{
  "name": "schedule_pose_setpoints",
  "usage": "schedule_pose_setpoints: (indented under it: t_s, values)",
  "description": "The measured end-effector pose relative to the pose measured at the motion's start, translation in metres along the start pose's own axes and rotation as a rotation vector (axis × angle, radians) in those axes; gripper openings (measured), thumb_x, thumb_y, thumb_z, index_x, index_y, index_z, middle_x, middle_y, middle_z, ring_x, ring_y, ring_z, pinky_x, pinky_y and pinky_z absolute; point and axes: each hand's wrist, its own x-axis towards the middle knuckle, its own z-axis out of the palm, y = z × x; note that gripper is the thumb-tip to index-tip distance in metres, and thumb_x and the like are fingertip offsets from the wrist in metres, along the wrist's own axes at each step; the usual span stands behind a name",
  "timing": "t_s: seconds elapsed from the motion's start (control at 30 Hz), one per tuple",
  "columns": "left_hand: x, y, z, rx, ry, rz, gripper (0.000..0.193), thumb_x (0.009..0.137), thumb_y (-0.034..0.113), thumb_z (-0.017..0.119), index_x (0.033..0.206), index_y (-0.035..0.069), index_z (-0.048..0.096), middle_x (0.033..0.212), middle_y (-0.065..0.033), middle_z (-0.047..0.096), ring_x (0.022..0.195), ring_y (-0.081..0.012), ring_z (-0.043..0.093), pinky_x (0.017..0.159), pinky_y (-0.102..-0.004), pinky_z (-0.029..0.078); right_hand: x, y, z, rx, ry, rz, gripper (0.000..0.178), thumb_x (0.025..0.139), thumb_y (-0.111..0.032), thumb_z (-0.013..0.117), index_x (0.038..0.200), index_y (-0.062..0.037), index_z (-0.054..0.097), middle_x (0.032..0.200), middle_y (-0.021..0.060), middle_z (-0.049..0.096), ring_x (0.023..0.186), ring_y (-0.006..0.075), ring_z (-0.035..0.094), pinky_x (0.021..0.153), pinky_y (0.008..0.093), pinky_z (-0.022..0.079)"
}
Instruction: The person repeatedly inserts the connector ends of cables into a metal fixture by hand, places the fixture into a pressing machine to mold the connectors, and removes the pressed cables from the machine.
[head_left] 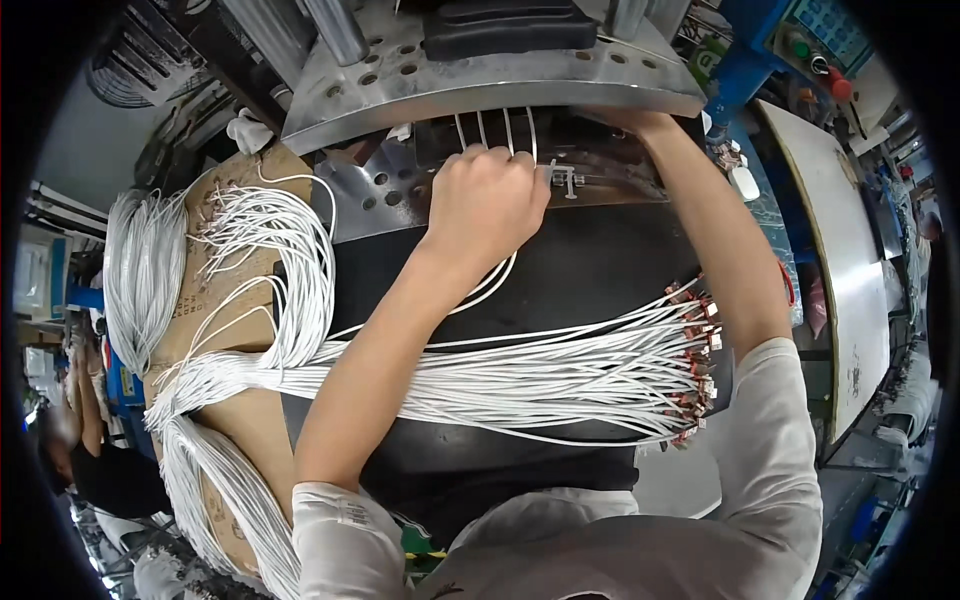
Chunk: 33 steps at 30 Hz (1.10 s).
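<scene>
My left hand [488,203] is closed in a fist around several white cables [507,132]. Their far ends run side by side under the thick metal plate [500,100] of a press, and their tails loop back beneath my forearm. My right hand [640,120] reaches under the right side of that plate, where its fingers are hidden. Between the hands, a small pale branched piece [570,180] lies on the shiny steel bed [625,180]. Closer to me, a thick bundle of white cables [530,385] lies across a black surface, with small reddish-and-white ends [700,365] at the right.
Brown cardboard [235,320] at the left carries more looped white cables [145,270]. Metal columns [335,30] rise above the plate. A control box with buttons [820,60] stands at the far right, beside a long pale board [860,300]. Another person [110,450] is at the far left.
</scene>
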Motion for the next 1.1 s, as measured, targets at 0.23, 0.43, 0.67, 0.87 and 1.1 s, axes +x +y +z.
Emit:
schedule_pose_setpoints:
  t_s: [0.23, 0.43, 0.67, 0.87, 1.1]
  values:
    - [0.0, -0.003, 0.002, -0.044, -0.055, -0.104, 0.029, 0.089, 0.024, 0.067, 0.072, 0.0, 0.066, 0.069, -0.0154, 0.067, 0.071, -0.0346, 0.068, 0.067, -0.0451, 0.056, 0.02, -0.022, -0.021, -0.12, -0.321, 0.2, 0.035, 0.09, -0.03, 0.071, 0.116, -0.008, 0.065, 0.115, 0.0106, 0.067, 0.107, 0.0273, 0.062, 0.092, 0.0396, 0.05]
    - [-0.012, 0.004, -0.013, -0.018, -0.094, -0.122, 0.026, 0.085, 0.027, 0.073, 0.088, 0.002, 0.067, 0.082, -0.0138, 0.065, 0.08, -0.0312, 0.065, 0.071, -0.0429, 0.055, 0.022, -0.059, -0.035, 0.245, -0.297, 0.478, 0.032, 0.094, -0.025, 0.066, 0.121, -0.0068, 0.064, 0.113, 0.0124, 0.066, 0.105, 0.024, 0.061, 0.089, 0.0355, 0.049]
    - [-0.121, 0.071, -0.145, -1.031, -0.433, -0.296, 0.047, 0.078, 0.022, 0.085, 0.115, -0.003, 0.067, 0.118, -0.0171, 0.066, 0.1, -0.0329, 0.067, 0.086, -0.0395, 0.054, -0.054, -0.216, -0.243, 1.848, -0.84, 0.222, 0.056, 0.096, -0.029, 0.07, 0.14, 0.0011, 0.053, 0.141, 0.0201, 0.052, 0.104, 0.0273, 0.064, 0.088, 0.042, 0.054]
    - [-0.357, 0.11, -0.122, -1.807, -0.492, -1.094, 0.052, 0.101, 0.042, 0.06, 0.128, -0.003, 0.059, 0.119, -0.0126, 0.064, 0.103, -0.0208, 0.063, 0.09, -0.0364, 0.051, -0.242, -0.354, -0.259, 1.711, -1.132, 1.469, 0.043, 0.1, -0.016, 0.062, 0.14, -0.003, 0.05, 0.123, 0.0126, 0.063, 0.106, 0.0269, 0.063, 0.091, 0.0371, 0.051]
    - [-0.395, 0.127, -0.059, -1.321, 0.222, -1.65, 0.062, 0.107, 0.045, 0.039, 0.152, 0.003, 0.035, 0.152, -0.01, 0.044, 0.137, -0.0252, 0.044, 0.113, -0.0422, 0.037, -0.339, -0.39, -0.23, 1.436, 0.034, 1.894, 0.055, 0.103, -0.043, 0.051, 0.144, -0.0063, 0.045, 0.144, 0.0103, 0.052, 0.129, 0.0281, 0.051, 0.107, 0.0411, 0.045]
